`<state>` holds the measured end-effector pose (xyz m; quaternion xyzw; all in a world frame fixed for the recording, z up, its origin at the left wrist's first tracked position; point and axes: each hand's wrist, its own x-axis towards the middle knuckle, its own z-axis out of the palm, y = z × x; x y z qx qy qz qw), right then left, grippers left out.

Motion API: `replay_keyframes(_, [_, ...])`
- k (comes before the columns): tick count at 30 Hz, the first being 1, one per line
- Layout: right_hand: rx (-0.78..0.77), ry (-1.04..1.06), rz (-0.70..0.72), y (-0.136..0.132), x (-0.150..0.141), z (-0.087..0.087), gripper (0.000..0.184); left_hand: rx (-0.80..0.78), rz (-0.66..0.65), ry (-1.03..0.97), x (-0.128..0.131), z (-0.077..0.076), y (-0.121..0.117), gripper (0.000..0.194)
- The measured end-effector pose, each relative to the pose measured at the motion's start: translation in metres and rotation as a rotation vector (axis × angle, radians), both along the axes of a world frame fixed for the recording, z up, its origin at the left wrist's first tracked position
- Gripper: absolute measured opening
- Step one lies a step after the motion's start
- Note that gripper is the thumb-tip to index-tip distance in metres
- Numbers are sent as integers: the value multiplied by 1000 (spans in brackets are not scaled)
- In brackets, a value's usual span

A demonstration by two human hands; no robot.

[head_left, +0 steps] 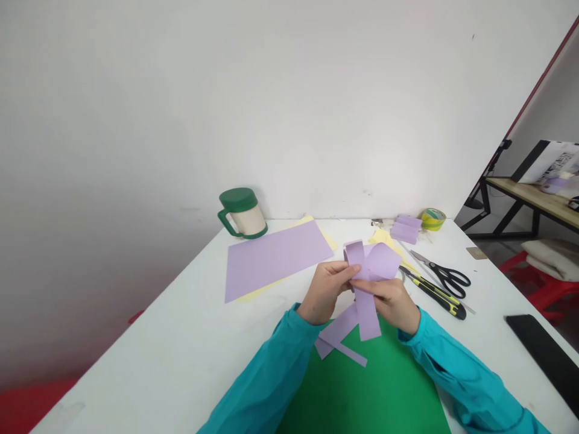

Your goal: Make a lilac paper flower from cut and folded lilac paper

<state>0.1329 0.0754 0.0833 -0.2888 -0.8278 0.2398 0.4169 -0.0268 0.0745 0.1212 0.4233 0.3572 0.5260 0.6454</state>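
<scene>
Between my hands is a purple paper bow [381, 261], its loops curling at the top and a flat tail hanging down. My left hand [326, 288] pinches it from the left, thumb on the middle. From the right, my right hand [392, 298] grips the same bow, with its fingers stretched across just below the left thumb. Beneath the hands, cut purple paper strips [338, 327] lie across the top of a green sheet [371, 392]. The back of the bow is hidden.
A purple sheet [275, 259] over yellow paper lies left, beside a green-lidded mug [246, 217]. Scissors [446, 274], a utility knife [436, 295], a tape roll [433, 219] and folded purple paper [406, 229] lie right. A black flat object [545, 355] is near the right edge.
</scene>
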Motion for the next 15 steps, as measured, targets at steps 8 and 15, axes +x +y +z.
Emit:
replay_keyframes(8, [-437, 256, -129, -7, -13, -2, 34, 241, -223, 106, 3, 1, -5, 37])
replay_keyframes(15, [-708, 324, -185, -16, -20, 18, 51, 416, 80, 362, 4, -8, -1, 29])
